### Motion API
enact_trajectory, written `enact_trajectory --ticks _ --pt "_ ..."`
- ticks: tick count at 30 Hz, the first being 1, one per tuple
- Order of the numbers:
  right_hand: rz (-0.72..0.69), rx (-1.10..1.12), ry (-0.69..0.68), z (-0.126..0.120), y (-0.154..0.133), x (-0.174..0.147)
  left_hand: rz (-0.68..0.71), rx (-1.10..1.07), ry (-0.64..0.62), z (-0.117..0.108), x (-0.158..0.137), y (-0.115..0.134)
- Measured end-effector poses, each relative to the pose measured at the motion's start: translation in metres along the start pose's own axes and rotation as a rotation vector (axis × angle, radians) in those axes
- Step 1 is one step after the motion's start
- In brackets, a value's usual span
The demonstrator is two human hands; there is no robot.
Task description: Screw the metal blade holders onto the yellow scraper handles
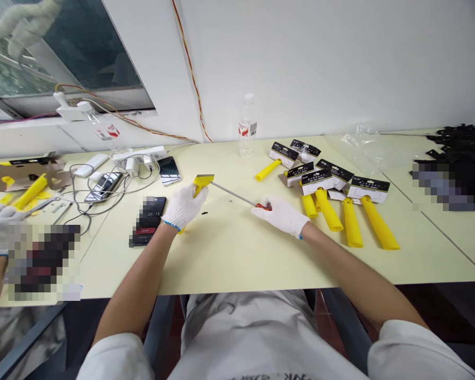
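My left hand (185,205), in a white knit glove, is closed round the handle of a yellow scraper (202,182), whose wide head points up and away. In my gloved right hand (283,215) is a screwdriver (233,193); its reddish handle is mostly hidden by my fingers. The long metal shaft reaches left, and its tip meets the scraper's head. A small black piece (205,212) lies on the table just right of my left hand. To the right of my right hand, several yellow handles (352,224) with black-and-white header cards (368,189) lie in a loose group.
A co-worker's gloved hand (2,224) is at the far left, near yellow parts. Phones (169,170), tangled cables and a power strip (140,154) lie on the left. A plastic bottle (247,129) stands at the back. Black pieces (463,158) are heaped at the far right.
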State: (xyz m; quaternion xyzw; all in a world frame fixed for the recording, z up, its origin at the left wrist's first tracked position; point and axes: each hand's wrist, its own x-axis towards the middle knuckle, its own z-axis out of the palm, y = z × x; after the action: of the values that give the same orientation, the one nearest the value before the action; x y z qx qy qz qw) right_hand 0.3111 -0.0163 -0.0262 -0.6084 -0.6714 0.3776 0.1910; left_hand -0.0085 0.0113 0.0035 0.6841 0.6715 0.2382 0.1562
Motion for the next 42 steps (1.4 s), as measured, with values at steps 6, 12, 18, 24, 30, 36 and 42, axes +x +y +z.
enact_trajectory --ticks 6,12,18,24,30,36,42 --pt "0.028 0.119 -0.16 0.0 0.0 0.0 0.009 0.007 0.009 0.0 0.001 0.0" --pt "0.013 0.067 -0.079 0.0 0.0 -0.001 -0.002 -0.002 0.0 -0.002 0.001 0.001" --pt "-0.015 0.063 -0.042 0.002 0.002 0.002 -0.021 -0.021 -0.01 -0.002 -0.001 0.001" --pt "0.007 0.148 -0.194 0.002 0.007 0.003 0.006 0.0 0.008 -0.002 0.0 0.0" --pt "0.024 0.043 -0.067 0.001 0.001 -0.001 -0.008 -0.018 -0.001 -0.002 0.0 0.001" --pt "0.021 0.108 -0.077 -0.002 -0.004 -0.002 0.015 -0.023 0.006 -0.002 0.0 0.001" --pt "-0.001 0.046 -0.099 -0.001 0.0 0.001 -0.016 -0.007 -0.012 -0.003 -0.001 0.003"
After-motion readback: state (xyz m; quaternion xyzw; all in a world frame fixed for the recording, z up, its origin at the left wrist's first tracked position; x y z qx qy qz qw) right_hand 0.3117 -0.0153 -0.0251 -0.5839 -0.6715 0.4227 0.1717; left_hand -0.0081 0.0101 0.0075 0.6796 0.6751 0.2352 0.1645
